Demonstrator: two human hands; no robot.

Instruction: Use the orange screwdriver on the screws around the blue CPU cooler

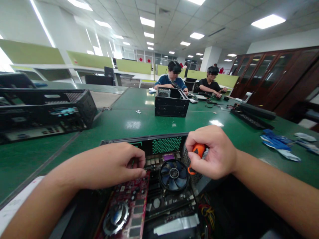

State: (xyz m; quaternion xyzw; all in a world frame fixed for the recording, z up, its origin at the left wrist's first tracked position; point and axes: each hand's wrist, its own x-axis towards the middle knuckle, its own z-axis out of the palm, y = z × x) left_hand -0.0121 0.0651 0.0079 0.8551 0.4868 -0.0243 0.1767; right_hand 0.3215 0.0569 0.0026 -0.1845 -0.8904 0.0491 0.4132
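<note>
while the right hand (214,152) is curled into a fist around the orange-and-black handle of a screwdriver (196,155), the left hand (117,164) has its fingertips pressed together at the top edge of the red graphics card with a round silver cooler (127,205), pinching at something too small to make out. the screwdriver sits upright in the fist just beside the perforated rear wall of the open black metal computer case (164,144); its shaft and tip are hidden. it looks light and stiff, with a handle that gives a sure hold in a full fist. the card looks rigid but fragile, best taken by its bare edges, clear of the cooler and the chips. both forearms come in low from the near corners, wrists bent inward over the case, the hands apart on either side of the black fan with blue blades (173,174) on the board. the case lies near the front of the green surface (124,124). farther off stand another open black case (171,103) and, at the left, a black chassis on its side (45,111); two other people sit at the far end, and blue gloves (276,142) lie to the right.
</note>
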